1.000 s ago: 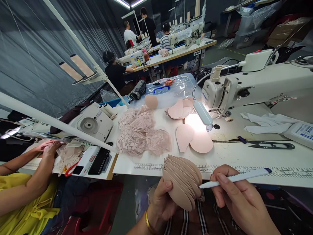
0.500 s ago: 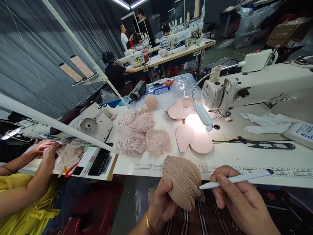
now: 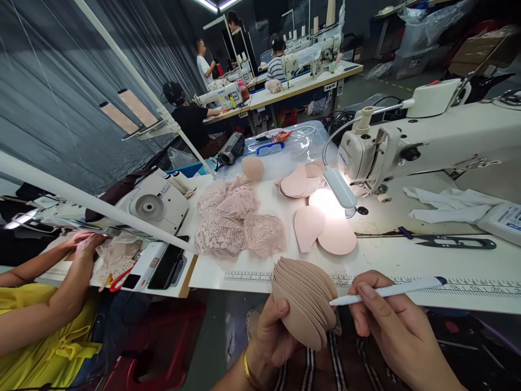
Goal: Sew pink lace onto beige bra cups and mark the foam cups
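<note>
A fanned stack of beige bra cup pads [image 3: 303, 304] is gripped in my left hand [image 3: 273, 331], its thumb across the front of the stack. Between the fingers and thumb of my right hand [image 3: 393, 320] is a white marker pen [image 3: 391, 290] with a dark end. Its tip is at the right edges of the stacked pads; whether it touches them I cannot tell. Beyond my hands, loose pink cup pads [image 3: 336, 233] lie under a bright lamp [image 3: 340, 187]. Beige lace pieces [image 3: 223, 217] are heaped to their left.
A white sewing machine [image 3: 407, 141] stands at the right, with thread snips [image 3: 456, 242] in front of it. A printed ruler strip [image 3: 248, 276] runs along the table's front edge. At the left, a co-worker's hands [image 3: 83, 241] work beside a phone [image 3: 169, 263].
The pen tip has shifted slightly up and left along the pads' edges, my right hand moving with it. My left hand keeps its hold on the stack.
</note>
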### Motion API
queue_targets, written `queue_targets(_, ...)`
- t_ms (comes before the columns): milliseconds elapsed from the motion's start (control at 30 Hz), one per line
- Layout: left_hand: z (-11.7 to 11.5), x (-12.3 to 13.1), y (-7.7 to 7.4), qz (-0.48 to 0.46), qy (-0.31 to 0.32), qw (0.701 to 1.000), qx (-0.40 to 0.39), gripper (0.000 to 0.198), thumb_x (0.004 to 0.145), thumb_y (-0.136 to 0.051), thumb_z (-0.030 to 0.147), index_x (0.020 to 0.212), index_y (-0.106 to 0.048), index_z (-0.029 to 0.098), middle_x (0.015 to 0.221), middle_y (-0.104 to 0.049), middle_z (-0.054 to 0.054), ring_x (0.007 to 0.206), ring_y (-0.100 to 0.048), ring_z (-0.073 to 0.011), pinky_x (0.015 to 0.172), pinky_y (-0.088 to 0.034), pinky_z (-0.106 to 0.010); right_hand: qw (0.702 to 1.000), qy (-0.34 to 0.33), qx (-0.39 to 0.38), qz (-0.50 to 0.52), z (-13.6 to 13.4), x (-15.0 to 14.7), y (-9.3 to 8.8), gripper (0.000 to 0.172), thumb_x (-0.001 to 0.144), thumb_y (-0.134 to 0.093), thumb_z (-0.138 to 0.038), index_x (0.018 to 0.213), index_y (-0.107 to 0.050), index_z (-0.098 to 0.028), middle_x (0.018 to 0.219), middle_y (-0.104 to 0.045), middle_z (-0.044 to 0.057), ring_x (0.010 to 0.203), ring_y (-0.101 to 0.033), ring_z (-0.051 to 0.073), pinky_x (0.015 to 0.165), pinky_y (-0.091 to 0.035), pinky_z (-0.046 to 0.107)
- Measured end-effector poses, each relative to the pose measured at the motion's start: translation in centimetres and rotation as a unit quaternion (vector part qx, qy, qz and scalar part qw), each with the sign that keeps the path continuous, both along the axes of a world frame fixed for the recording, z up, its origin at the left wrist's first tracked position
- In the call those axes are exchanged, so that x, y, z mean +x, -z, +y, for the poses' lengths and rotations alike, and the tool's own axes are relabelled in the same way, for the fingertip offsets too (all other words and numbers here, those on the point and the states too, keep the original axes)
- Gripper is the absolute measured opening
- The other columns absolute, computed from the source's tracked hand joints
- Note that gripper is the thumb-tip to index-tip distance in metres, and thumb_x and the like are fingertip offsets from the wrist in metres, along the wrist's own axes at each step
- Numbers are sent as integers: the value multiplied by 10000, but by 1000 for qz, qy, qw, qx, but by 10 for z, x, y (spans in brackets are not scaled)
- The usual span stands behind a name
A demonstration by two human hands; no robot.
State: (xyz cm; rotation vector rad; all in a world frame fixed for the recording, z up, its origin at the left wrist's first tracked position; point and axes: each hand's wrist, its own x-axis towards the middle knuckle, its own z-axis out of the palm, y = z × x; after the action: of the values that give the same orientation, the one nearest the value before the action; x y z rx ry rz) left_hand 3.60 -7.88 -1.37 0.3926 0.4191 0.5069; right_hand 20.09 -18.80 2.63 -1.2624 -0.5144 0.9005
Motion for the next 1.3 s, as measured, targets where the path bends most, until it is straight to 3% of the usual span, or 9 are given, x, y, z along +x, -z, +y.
queue_targets(167,-1,1,-3,-4,5,1000,10,809,793,-857,335,1513,-535,154,1181,-766,-149,1052,-728,-283,924,-572,-373,999,-22,-6,48,-1,4,1,398,1015,-588,-593,821,-670,-255,548,-534,-11,550,-452,182,601,-379,321)
queue_targets(333,-2,1,-3,1,-12,1000,15,792,800,-850,323,1510,-538,162,1162,-771,-135,1046,-731,-258,944,-571,-363,1000,-6,-13,-10,-2,3,-4,394,1007,-592,-601,818,-678,-266,590,-565,11,590,-498,212,649,-423,347)
queue_targets(533,-5,4,-5,33,-16,999,30,905,740,-896,352,1536,-510,159,1167,-775,-136,1078,-726,-313,941,-579,-397,999,-18,-28,-42,-1,-6,-14,408,1018,-586,-592,810,-665,-250,532,-566,-13,544,-497,176,590,-431,306)
queue_targets(733,-4,3,-4,30,-9,999,34,870,750,-886,373,1512,-535,144,1154,-778,-147,1086,-733,-338,971,-574,-435,1000,8,-19,-12,-4,-5,-10,407,981,-645,-596,766,-678,-251,586,-568,-3,564,-490,167,605,-426,306)
queue_targets(867,-4,4,-4,37,-2,999,38,867,748,-880,393,1501,-543,125,1143,-779,-166,1100,-731,-359,980,-574,-457,999,-17,-41,-28,-6,-5,-8,435,994,-611,-604,735,-688,-263,582,-559,17,585,-499,196,604,-434,328)
queue_targets(1000,-5,4,-3,39,-3,999,37,846,748,-880,395,1487,-557,139,1157,-778,-155,1089,-734,-342,972,-579,-445,999,-11,-28,-29,-6,-4,-9,444,1001,-603,-601,730,-696,-262,606,-584,24,611,-518,197,635,-435,329)
queue_targets(1167,-6,4,-5,51,-9,998,31,643,734,-896,389,1276,-708,98,1144,-783,-147,1007,-744,-269,918,-590,-351,997,-26,-40,-59,-6,-7,-13,422,1013,-592,-604,785,-681,-260,547,-572,-10,561,-508,175,598,-425,304)
queue_targets(1300,-6,4,-8,63,-5,997,33,702,731,-892,422,1315,-694,86,1234,-755,-182,1114,-715,-315,997,-564,-404,996,-30,-25,-74,-8,-6,-8,436,1041,-567,-556,749,-680,-253,574,-585,-12,570,-527,163,623,-439,289)
